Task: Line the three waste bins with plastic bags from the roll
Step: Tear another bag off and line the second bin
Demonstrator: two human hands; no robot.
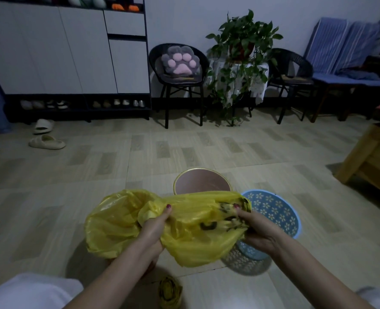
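bag (191,228) stretched between left hand (154,228), right hand (257,230)

Yellow bag (191,233) crumpled, held above floor; brown bin (202,181), blue lattice bin (275,210) unlined; roll (170,292) near.

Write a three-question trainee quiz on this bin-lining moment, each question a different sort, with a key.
1. True or false: both hands grip the yellow bag.
2. Which bin stands to the right of the bag? A) the blue lattice bin B) the pink bin with a gold rim
3. Fill in: the roll of bags lies on the ____.

Key
1. True: the left hand and the right hand each pinch the bag.
2. A
3. floor
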